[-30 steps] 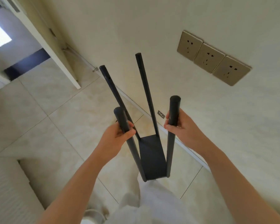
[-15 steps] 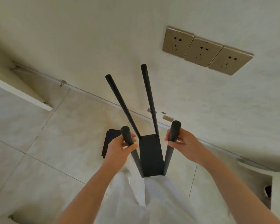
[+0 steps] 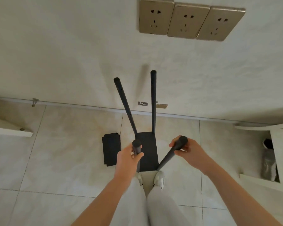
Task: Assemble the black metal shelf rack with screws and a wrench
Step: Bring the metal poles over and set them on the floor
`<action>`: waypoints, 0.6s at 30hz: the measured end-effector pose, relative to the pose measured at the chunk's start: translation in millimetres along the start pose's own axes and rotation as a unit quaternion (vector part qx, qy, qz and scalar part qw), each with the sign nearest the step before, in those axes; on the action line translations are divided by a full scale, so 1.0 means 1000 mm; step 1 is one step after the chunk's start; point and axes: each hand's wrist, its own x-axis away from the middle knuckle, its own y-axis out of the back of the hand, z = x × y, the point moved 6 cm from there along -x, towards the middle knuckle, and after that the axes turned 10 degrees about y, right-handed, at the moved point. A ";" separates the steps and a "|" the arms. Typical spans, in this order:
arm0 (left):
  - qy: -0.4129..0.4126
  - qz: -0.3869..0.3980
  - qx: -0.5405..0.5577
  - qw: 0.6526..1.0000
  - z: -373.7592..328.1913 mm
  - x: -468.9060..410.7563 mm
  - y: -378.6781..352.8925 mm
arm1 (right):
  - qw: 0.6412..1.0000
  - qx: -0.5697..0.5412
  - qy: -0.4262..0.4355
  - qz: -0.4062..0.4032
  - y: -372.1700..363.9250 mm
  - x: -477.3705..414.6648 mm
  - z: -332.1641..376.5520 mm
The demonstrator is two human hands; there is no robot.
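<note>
1. Black metal shelf rack stands on the tiled floor just ahead of the person's shoes, four poles rising from its base panel.
2. Left hand: fingers curled round the near-left pole.
3. Right hand: fingers curled round the near-right pole, which leans toward one o'clock.
4. Loose black panel lies flat at nine o'clock of the rack.
5. Wall sockets, three in a row, at twelve o'clock.
</note>
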 end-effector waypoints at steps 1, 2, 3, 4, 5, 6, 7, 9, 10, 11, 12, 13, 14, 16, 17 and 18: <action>-0.001 0.000 -0.009 1.000 0.002 -0.005 -0.005 | 1.000 -0.001 -0.004 -0.010 -0.003 -0.003 -0.010; -0.002 -0.001 -0.020 1.000 0.004 -0.011 -0.011 | 1.000 -0.005 -0.008 -0.020 -0.006 -0.005 -0.020; -0.002 -0.002 -0.033 0.999 0.006 -0.018 -0.017 | 0.999 -0.010 -0.012 -0.028 -0.011 -0.008 -0.031; 0.002 -0.002 -0.043 0.999 0.009 -0.024 -0.023 | 0.999 -0.013 -0.016 -0.033 -0.015 -0.011 -0.042; 0.007 -0.002 -0.047 0.999 0.013 -0.030 -0.029 | 0.999 -0.015 -0.020 -0.037 -0.020 -0.014 -0.053; 0.011 0.000 -0.050 0.999 0.017 -0.037 -0.036 | 0.999 -0.020 -0.025 -0.042 -0.025 -0.017 -0.064; 0.015 0.002 -0.053 0.999 0.022 -0.044 -0.043 | 0.998 -0.027 -0.029 -0.049 -0.029 -0.021 -0.075; 0.021 0.006 -0.060 0.998 0.032 -0.057 -0.059 | 0.996 -0.042 -0.032 -0.068 -0.034 -0.028 -0.095; 0.023 0.010 -0.065 0.998 0.037 -0.064 -0.066 | 0.995 -0.049 -0.034 -0.075 -0.036 -0.032 -0.104; 0.027 0.014 -0.069 0.997 0.041 -0.070 -0.072 | 0.995 -0.052 -0.039 -0.078 -0.038 -0.035 -0.112; 0.029 0.018 -0.074 0.997 0.045 -0.075 -0.077 | 0.994 -0.055 -0.044 -0.078 -0.040 -0.038 -0.120; 0.030 0.023 -0.079 0.996 0.049 -0.082 -0.084 | 0.994 -0.055 -0.049 -0.076 -0.043 -0.041 -0.130; 0.029 0.026 -0.083 0.996 0.052 -0.087 -0.090 | 0.994 -0.057 -0.051 -0.073 -0.045 -0.043 -0.137; 0.025 0.027 -0.089 0.995 0.057 -0.096 -0.099 | 0.994 -0.061 -0.051 -0.077 -0.045 -0.052 -0.150; 0.019 0.026 -0.090 0.995 0.060 -0.100 -0.105 | 0.994 -0.061 -0.049 -0.081 -0.044 -0.057 -0.157; 0.010 0.025 -0.091 0.996 0.062 -0.103 -0.110 | 0.993 -0.058 -0.048 -0.087 -0.043 -0.061 -0.163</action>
